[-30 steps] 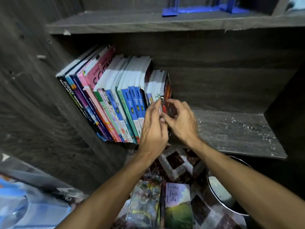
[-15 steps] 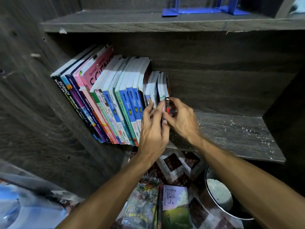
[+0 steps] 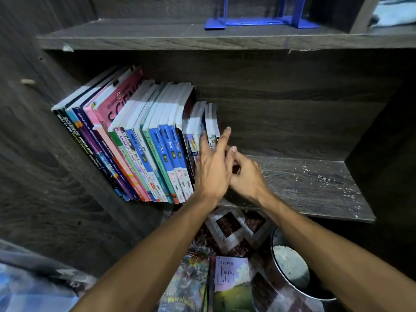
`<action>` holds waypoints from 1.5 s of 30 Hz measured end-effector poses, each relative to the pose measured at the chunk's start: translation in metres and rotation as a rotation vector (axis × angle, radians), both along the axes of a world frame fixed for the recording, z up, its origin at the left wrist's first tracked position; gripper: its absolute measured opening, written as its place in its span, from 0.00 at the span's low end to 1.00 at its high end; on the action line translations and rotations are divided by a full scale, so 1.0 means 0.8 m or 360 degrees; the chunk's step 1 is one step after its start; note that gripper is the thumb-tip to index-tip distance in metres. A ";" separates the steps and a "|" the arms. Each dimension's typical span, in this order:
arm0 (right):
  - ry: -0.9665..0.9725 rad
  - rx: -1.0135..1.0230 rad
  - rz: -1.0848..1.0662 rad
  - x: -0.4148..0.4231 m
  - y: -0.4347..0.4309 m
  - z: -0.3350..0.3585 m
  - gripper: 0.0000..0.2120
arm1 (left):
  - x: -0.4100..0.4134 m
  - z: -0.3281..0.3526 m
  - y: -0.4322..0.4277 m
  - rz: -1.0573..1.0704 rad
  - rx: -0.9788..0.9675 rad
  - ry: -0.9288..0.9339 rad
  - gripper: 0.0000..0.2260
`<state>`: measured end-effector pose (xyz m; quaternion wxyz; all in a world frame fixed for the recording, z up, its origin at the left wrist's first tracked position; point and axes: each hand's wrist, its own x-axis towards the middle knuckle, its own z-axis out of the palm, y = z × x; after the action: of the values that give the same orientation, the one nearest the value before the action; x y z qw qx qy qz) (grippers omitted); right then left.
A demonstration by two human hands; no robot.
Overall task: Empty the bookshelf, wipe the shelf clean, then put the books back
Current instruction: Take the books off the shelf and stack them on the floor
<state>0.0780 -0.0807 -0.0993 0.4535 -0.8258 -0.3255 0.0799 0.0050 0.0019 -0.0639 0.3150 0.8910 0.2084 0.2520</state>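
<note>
Left hand (image 3: 212, 167), centre of frame: fingers straight and together, laid flat against the spines of the small books (image 3: 211, 124) at the right end of the row. It held nothing; it looked placed to brace that loose end so the books would not tip into the bare space.

Right hand (image 3: 246, 174), just right of the left and touching it: thumb raised, fingers loosely curled low by the foot of the last small book. The left hand hid the contact, so whether it gripped a cover could not be told.

Row of books (image 3: 144, 143), centre-left: tall paperbacks, spines out in pink, blue, green and purple, all leaning left onto the side wall (image 3: 45, 154). The lean probably came from having no support on the right.

Shelf board (image 3: 315, 183), right of centre: dark wood grain, bare, scattered with white specks (image 3: 324, 176). Judged not yet wiped, so emptying was likely the step in hand.

Loose books (image 3: 231, 284), bottom centre, lay flat on a patterned mat (image 3: 234, 226), beside a metal pail (image 3: 290, 266). A blue stand (image 3: 258, 21) stood on the board above, top centre.
</note>
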 end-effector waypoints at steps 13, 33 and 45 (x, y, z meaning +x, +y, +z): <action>0.0401 0.0374 -0.0084 -0.007 -0.016 0.003 0.28 | -0.038 0.023 0.004 0.0075 0.0206 -0.0458 0.13; 0.0494 -0.0207 0.0207 -0.180 -0.123 -0.142 0.41 | -0.184 -0.169 0.003 0.0127 -0.0285 0.0450 0.15; 0.0963 -0.0477 -0.0004 -0.221 -0.030 -0.328 0.26 | -0.233 -0.357 0.054 0.0048 -0.0680 0.1026 0.26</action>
<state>-0.0985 -0.1050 -0.3620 0.4033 -0.8226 -0.1597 0.3677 -0.1812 0.0452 -0.3494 0.4081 0.8356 0.3576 -0.0855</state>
